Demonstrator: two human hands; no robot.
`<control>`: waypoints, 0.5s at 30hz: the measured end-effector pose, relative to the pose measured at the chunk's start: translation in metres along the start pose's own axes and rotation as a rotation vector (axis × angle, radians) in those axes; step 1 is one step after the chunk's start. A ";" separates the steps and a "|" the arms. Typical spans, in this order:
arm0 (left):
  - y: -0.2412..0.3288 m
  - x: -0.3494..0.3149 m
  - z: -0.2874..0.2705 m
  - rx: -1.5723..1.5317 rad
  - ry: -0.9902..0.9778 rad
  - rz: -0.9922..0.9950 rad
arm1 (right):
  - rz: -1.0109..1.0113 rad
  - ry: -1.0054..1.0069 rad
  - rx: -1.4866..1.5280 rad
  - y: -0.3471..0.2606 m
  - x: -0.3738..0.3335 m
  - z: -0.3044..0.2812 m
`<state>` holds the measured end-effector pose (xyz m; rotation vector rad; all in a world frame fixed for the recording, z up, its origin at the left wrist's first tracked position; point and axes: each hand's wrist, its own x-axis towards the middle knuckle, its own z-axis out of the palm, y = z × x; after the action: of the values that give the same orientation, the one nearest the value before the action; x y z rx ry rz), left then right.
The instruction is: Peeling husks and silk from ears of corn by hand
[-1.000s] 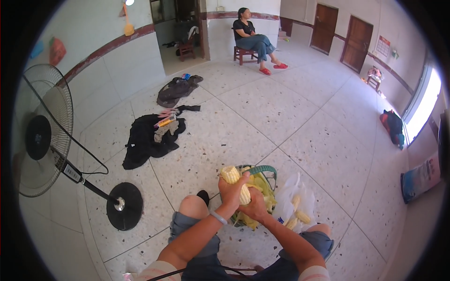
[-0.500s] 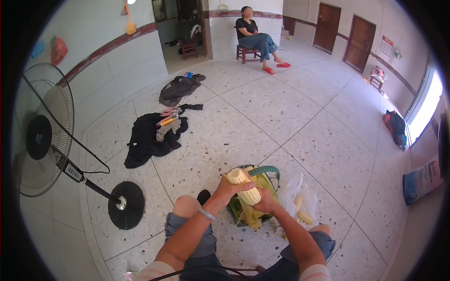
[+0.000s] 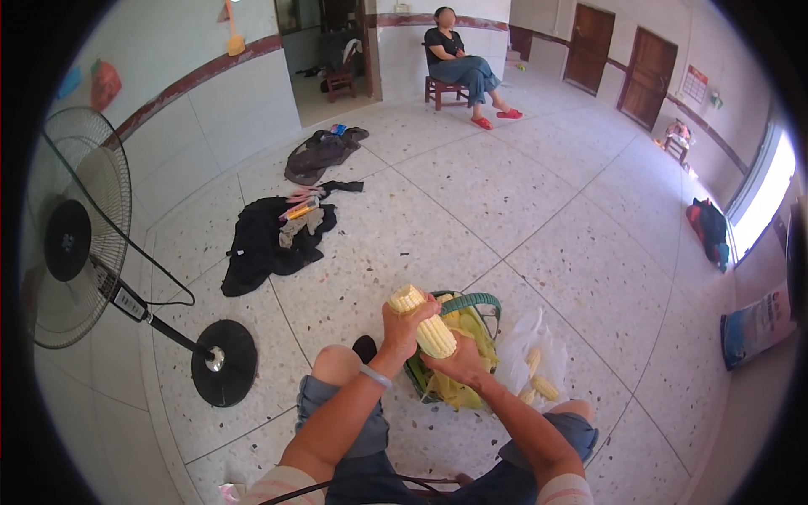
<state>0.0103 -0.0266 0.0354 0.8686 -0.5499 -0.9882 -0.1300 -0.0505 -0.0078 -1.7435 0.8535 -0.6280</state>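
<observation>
A pale yellow ear of corn, stripped of its husk, is held slantwise between both my hands above the basket. My left hand wraps round its upper part, thumb across the kernels. Closed on the lower end is my right hand, its fingers partly hidden under the cob. Beneath them stands a green basket with an arched handle, filled with yellow-green corn husks. A white plastic bag lies right of the basket, with a few bare corn cobs on it.
A standing fan is at my left. Dark clothes lie on the floor ahead. Farther off, a person sits on a wooden chair. A blue-and-white sack leans at the right wall.
Both hands have shifted a little left with the corn. My left hand now wraps farther round the cob's upper part.
</observation>
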 end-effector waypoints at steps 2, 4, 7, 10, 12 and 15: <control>-0.001 0.001 0.002 -0.006 0.006 0.002 | 0.003 0.051 -0.027 0.013 0.003 0.006; -0.004 0.003 0.003 0.044 0.023 0.020 | 0.002 0.095 -0.052 0.014 0.005 0.011; -0.008 0.000 0.003 0.197 0.026 0.115 | 0.061 0.113 -0.057 0.007 0.006 0.013; -0.017 -0.008 0.015 0.420 -0.068 0.269 | 0.079 0.059 -0.028 0.040 0.014 0.011; -0.032 -0.018 0.026 0.539 -0.196 0.371 | -0.162 0.085 -0.088 0.070 0.023 0.006; -0.049 -0.034 0.033 0.669 -0.352 0.538 | -0.193 0.077 -0.122 0.081 0.024 0.001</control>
<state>-0.0536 -0.0224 0.0125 1.0517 -1.3868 -0.4485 -0.1347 -0.0850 -0.0851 -1.9382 0.7960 -0.7885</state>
